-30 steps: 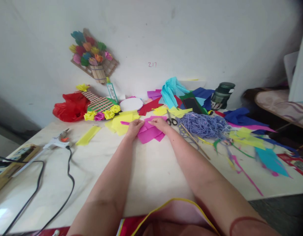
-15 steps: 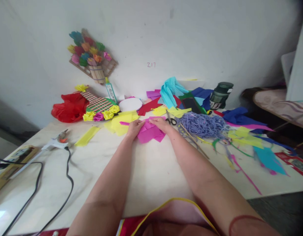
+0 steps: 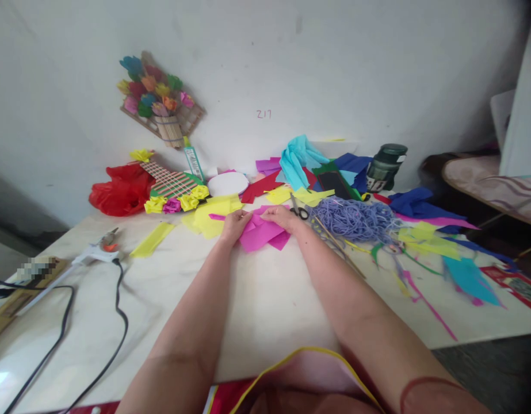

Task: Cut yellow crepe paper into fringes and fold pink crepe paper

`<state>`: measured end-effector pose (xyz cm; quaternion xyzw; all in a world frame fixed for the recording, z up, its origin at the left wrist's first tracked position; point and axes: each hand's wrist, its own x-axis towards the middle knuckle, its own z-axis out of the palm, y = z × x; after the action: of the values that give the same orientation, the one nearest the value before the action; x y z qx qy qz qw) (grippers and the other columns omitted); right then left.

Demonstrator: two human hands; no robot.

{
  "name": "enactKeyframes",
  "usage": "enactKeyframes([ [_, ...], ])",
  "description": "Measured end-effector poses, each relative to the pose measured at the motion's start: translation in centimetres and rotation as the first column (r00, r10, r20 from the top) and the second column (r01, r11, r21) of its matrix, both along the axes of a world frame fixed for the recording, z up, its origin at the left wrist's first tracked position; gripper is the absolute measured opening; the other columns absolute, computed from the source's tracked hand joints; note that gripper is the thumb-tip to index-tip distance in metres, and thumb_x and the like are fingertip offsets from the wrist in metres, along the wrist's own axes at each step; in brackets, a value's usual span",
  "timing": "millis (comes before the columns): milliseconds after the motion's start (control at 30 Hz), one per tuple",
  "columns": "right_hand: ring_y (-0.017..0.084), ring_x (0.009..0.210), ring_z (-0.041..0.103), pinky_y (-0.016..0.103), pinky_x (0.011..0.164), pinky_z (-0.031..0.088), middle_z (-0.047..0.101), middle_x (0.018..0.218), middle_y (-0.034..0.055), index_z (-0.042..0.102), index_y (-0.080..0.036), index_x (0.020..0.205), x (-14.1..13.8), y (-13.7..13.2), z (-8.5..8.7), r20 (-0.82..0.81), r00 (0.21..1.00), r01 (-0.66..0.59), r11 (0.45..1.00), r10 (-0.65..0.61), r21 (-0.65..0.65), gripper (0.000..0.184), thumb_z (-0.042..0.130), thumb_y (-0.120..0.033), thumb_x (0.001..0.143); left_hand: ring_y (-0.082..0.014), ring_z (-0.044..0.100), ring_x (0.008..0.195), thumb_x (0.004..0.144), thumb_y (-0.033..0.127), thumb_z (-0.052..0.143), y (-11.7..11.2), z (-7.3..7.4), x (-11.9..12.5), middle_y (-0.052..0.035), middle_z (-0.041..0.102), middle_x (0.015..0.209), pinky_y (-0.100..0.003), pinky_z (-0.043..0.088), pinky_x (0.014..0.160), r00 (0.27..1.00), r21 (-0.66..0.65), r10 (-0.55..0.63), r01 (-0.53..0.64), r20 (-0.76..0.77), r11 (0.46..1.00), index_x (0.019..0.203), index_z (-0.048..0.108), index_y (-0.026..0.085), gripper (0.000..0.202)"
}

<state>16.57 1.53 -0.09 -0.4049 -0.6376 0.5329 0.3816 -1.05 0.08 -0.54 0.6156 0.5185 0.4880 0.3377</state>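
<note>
A stack of magenta paper pieces (image 3: 262,233) lies on the pale table (image 3: 265,299) in front of me. My left hand (image 3: 234,224) pinches the paper's left edge, fingers closed on it. My right hand (image 3: 283,217) grips the paper's upper right edge in the same way. Both forearms stretch out from the bottom of the view. Small black-handled scissors (image 3: 298,210) lie just right of my right hand. Yellow paper (image 3: 213,214) sits just left of my left hand.
A tangle of purple yarn (image 3: 355,218) and paper scraps spread to the right. A glue gun (image 3: 95,250) with black cords lies left. Red bag (image 3: 118,190), paper flowers, a white disc (image 3: 228,184) and a dark green jar (image 3: 385,167) stand by the wall.
Both hands stay on the magenta paper with only slight finger shifts. The view has drifted a little.
</note>
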Motion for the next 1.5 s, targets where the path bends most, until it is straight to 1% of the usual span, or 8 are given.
enactKeyframes([
  [233, 0.007, 0.05, 0.038, 0.022, 0.05, 0.027, 0.046, 0.053, -0.0056, 0.052, -0.014, 0.06, 0.0, -0.1, 0.4, 0.029, 0.999, -0.046, 0.997, 0.044, 0.058, 0.033, 0.064, -0.046, 0.06, -0.0084, 0.04, 0.044, 0.067, 0.045, 0.059, -0.2, 0.0, 0.2, 0.003, 0.05, 0.05, -0.02, 0.027, 0.043, 0.998, -0.002, -0.054, 0.054, 0.04, 0.999, 0.065, 0.055, 0.016, 0.029],
  [567, 0.007, 0.05, 0.038, 0.022, 0.051, 0.028, 0.044, 0.052, -0.0048, 0.05, -0.014, 0.055, -0.5, 0.0, 0.5, 0.169, 0.985, -0.049, 0.982, 0.018, 0.184, 0.029, 0.058, -0.041, 0.064, -0.0084, 0.038, 0.046, 0.069, 0.044, 0.057, -0.5, 0.1, 0.5, 0.0033, 0.046, 0.051, -0.02, 0.027, 0.045, 0.993, 0.022, -0.105, 0.106, -0.055, 0.994, 0.066, 0.056, 0.016, 0.028],
  [733, 0.006, 0.046, 0.032, 0.022, 0.047, 0.024, 0.038, 0.048, -0.0068, 0.045, -0.016, 0.053, -0.3, 0.1, 0.2, 0.139, 0.99, -0.019, 0.992, 0.002, 0.125, 0.033, 0.061, -0.044, 0.061, -0.0095, 0.041, 0.052, 0.071, 0.042, 0.055, -0.4, 0.1, 0.3, 0.0025, 0.047, 0.053, -0.021, 0.031, 0.05, 0.995, 0.092, -0.067, 0.074, -0.077, 0.993, 0.063, 0.055, 0.017, 0.027],
  [867, 0.007, 0.048, 0.035, 0.021, 0.047, 0.025, 0.042, 0.049, -0.0062, 0.049, -0.015, 0.055, 0.1, 0.6, -0.3, 0.096, 0.995, 0.016, 0.994, -0.026, 0.108, 0.033, 0.063, -0.044, 0.059, -0.0094, 0.04, 0.051, 0.073, 0.042, 0.053, 0.3, -0.3, -0.2, 0.0029, 0.045, 0.052, -0.021, 0.03, 0.049, 0.999, 0.137, 0.041, -0.036, -0.033, 0.99, 0.06, 0.05, 0.017, 0.028],
  [967, 0.007, 0.049, 0.036, 0.021, 0.048, 0.026, 0.044, 0.049, -0.006, 0.053, -0.014, 0.057, 0.3, 1.1, -0.8, 0.069, 0.995, 0.062, 0.99, -0.071, 0.128, 0.032, 0.062, -0.044, 0.06, -0.0092, 0.04, 0.049, 0.073, 0.044, 0.053, 0.5, -0.3, -0.3, 0.0029, 0.045, 0.051, -0.021, 0.03, 0.048, 0.995, 0.114, 0.101, -0.098, -0.021, 0.989, 0.061, 0.05, 0.017, 0.029],
  [1133, 0.008, 0.05, 0.04, 0.022, 0.05, 0.029, 0.048, 0.05, -0.0051, 0.059, -0.013, 0.061, 0.3, 1.2, -0.9, 0.065, 0.994, 0.077, 0.988, -0.086, 0.138, 0.029, 0.063, -0.042, 0.06, -0.0099, 0.043, 0.047, 0.068, 0.051, 0.056, 0.1, 0.0, 0.0, 0.0022, 0.05, 0.052, -0.021, 0.03, 0.044, 0.998, -0.006, 0.064, -0.064, 0.027, 0.998, 0.067, 0.053, 0.016, 0.035],
  [1300, 0.009, 0.051, 0.045, 0.022, 0.05, 0.033, 0.054, 0.053, -0.0042, 0.058, -0.015, 0.061, -0.1, 0.7, -0.5, -0.094, 0.989, 0.12, 0.991, -0.115, 0.056, 0.027, 0.066, -0.04, 0.059, -0.0089, 0.039, 0.047, 0.068, 0.05, 0.056, 0.4, -0.3, -0.1, 0.0026, 0.045, 0.05, -0.022, 0.027, 0.045, 0.994, 0.053, 0.109, -0.108, -0.023, 0.993, 0.058, 0.05, 0.016, 0.036],
  [1500, 0.012, 0.048, 0.054, 0.025, 0.048, 0.043, 0.061, 0.057, -0.0006, 0.057, -0.016, 0.069, -0.9, 0.5, 0.4, -0.4, 0.899, 0.104, 0.974, -0.178, -0.2, 0.024, 0.067, -0.037, 0.063, -0.0082, 0.033, 0.047, 0.071, 0.044, 0.054, 1.0, -0.5, -0.3, 0.0048, 0.035, 0.048, -0.022, 0.026, 0.046, 0.949, 0.129, 0.298, -0.31, 0.106, 0.942, 0.054, 0.042, 0.018, 0.033],
])
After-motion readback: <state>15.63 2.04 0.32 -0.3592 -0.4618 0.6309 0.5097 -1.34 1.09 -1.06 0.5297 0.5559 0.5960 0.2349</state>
